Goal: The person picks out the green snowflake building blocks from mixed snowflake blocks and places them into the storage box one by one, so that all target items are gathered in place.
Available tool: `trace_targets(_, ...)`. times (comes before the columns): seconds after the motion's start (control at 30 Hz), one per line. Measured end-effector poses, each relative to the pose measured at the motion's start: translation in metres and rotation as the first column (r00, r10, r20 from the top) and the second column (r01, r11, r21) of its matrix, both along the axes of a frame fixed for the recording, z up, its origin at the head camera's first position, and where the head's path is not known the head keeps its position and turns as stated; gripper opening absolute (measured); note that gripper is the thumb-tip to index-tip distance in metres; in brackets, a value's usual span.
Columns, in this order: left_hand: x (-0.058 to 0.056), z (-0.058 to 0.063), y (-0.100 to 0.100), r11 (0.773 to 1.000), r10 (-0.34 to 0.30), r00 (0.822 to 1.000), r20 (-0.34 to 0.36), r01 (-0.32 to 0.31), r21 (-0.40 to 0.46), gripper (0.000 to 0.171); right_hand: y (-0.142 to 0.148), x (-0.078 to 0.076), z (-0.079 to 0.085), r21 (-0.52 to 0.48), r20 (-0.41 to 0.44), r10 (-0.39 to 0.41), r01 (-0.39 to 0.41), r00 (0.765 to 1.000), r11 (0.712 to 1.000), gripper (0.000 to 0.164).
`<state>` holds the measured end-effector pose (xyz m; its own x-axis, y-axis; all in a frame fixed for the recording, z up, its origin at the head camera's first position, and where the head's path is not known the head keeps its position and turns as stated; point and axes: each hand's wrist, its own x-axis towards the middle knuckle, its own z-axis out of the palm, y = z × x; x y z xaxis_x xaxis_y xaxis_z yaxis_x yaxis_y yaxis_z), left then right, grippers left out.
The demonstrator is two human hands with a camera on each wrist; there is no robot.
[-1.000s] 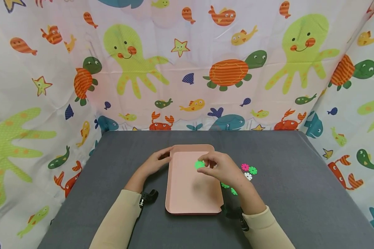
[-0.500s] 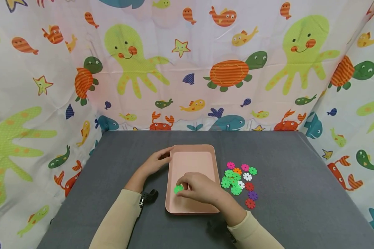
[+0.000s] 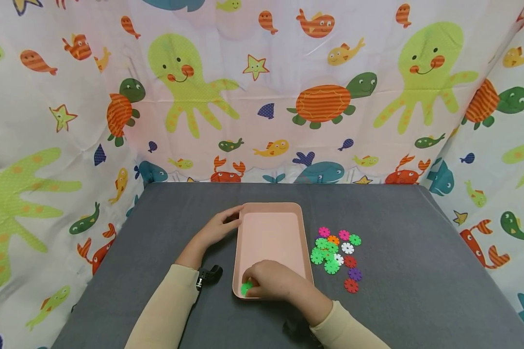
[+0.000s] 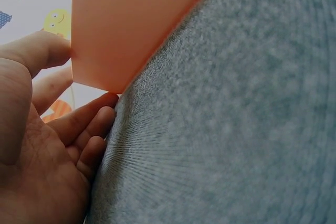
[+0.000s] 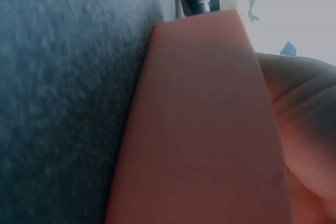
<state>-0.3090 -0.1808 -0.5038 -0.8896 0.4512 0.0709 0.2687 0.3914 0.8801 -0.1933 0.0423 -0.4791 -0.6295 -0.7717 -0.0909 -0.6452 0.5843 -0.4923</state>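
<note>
So, my right hand (image 3: 272,281) pinches a green disc (image 3: 246,289) at the pink tray (image 3: 271,237)'s lower-left corner, bottom centre of the frame; my left hand (image 3: 215,230) touches the tray's upper-left side, fingers relaxed. The disc looks light, stiff, probably best held edgewise.

One green disc (image 3: 246,288) is pinched in the right grip (image 3: 271,280), at one pink tray (image 3: 270,232). On the one table (image 3: 397,300), right of that grip, lie two pink discs (image 3: 344,235), one orange disc (image 3: 333,239), two white discs (image 3: 347,248), two red discs (image 3: 351,286), one fully visible purple disc (image 3: 355,274), one outlying green disc (image 3: 355,239) and a green cluster (image 3: 328,254) of probably five, overlaps obscuring the count.
</note>
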Motion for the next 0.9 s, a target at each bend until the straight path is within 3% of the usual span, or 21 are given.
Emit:
trace_targets(0.17,-0.013,-0.020,-0.003,1.000,0.011,1.000,-0.009,-0.011,-0.024,0.054,0.000,0.001,-0.001,-0.003,0.016,0.039,-0.039,0.999,0.999,0.016)
trace_targets(0.27,-0.016,-0.027,-0.004,1.000,0.020,1.000,-0.014,-0.020,-0.017,0.054,0.002,0.000,-0.001,-0.020,0.017,0.068,-0.068,0.998,0.998,0.020)
trace_targets(0.43,-0.016,-0.029,-0.005,0.999,0.037,0.999,-0.015,-0.037,0.001,0.055,0.007,-0.001,0.004,-0.052,0.054,0.073,-0.070,0.996,0.996,0.024)
trace_targets(0.6,-0.014,-0.028,-0.006,0.999,0.047,0.999,-0.010,-0.047,-0.010,0.054,0.019,-0.005,0.019,-0.100,0.113,0.021,-0.010,0.993,0.995,0.027)
trace_targets(0.9,-0.014,-0.028,-0.005,0.998,0.062,0.998,-0.007,-0.062,-0.023,0.055,0.051,-0.015,0.048,-0.253,0.102,-0.074,0.098,0.992,0.963,0.027)
